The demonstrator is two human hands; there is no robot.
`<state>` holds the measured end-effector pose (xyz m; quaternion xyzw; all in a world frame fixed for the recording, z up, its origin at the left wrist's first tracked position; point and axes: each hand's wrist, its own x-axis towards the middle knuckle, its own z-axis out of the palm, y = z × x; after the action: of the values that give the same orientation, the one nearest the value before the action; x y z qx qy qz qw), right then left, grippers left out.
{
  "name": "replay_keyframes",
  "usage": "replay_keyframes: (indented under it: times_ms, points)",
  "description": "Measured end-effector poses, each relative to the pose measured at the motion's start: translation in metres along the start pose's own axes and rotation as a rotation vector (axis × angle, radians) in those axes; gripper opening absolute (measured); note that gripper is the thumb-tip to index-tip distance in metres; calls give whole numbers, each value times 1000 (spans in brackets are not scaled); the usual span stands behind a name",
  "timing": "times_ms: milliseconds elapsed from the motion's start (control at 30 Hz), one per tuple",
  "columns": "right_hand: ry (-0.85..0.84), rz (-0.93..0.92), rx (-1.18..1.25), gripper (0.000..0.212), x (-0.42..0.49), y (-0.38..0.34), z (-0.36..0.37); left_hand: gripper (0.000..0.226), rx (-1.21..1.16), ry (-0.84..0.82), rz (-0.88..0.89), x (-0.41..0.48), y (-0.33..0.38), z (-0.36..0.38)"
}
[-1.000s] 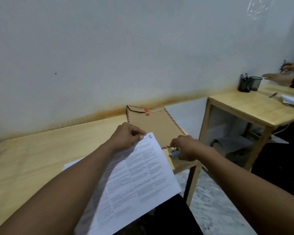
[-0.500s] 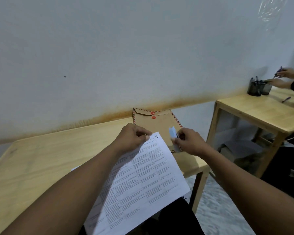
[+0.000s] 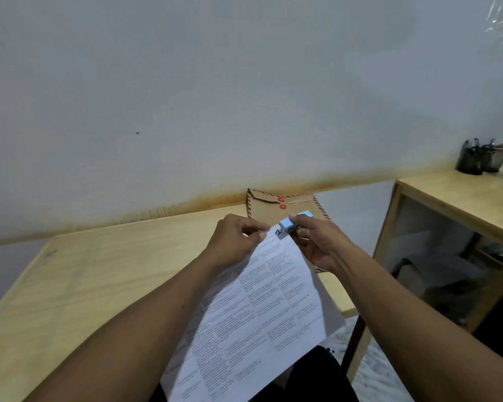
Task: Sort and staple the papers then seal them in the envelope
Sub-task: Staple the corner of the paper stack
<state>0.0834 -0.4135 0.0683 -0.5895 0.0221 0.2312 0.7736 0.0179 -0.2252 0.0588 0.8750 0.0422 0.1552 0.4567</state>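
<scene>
Pinched between thumb and fingers, the left hand [image 3: 238, 242] has a closed grip on the papers [image 3: 262, 309] at their far edge, just left of the top corner. That hold keeps the sheets squared and lifts the corner clear, so the stack slopes from the hand back toward the person's lap and hangs partly off the front of the desk [image 3: 79, 285]; the near end seems unsupported. How many sheets are in the stack cannot be told, though a second edge shows along the right side

Moving right, the corner itself carries a handwritten mark, and the small blue stapler [image 3: 292, 223] sits right on it, its metal mouth over the corner. The right hand [image 3: 320, 245] wraps the stapler with a closed grip, thumb on top and fingers under, which reads as the squeeze position. Whether the paper is fully inside the mouth, or a staple is already driven, cannot be told

Behind both hands, the envelope [image 3: 273, 210] lies flat on the desk near the wall, flap closed over its two red buttons, kept near for the sealing step. Judging by this, sorting is done and stapling is the step in hand; the envelope is not yet opened
</scene>
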Motion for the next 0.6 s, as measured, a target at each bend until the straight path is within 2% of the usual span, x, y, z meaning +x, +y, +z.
replay_keyframes:
  times_ms: [133,300,600]
  points:
    - [-80,-13,-16,32,-1,0,2,19,-1,0,3,1,-2,-1]
    - [-93,-57,-91,26,0,3,6,18,-16,5,-13,2,-2,-1]
    - [-78,-136,-97,33,4,9,8,18,-35,1,-33,2,-3,-2]
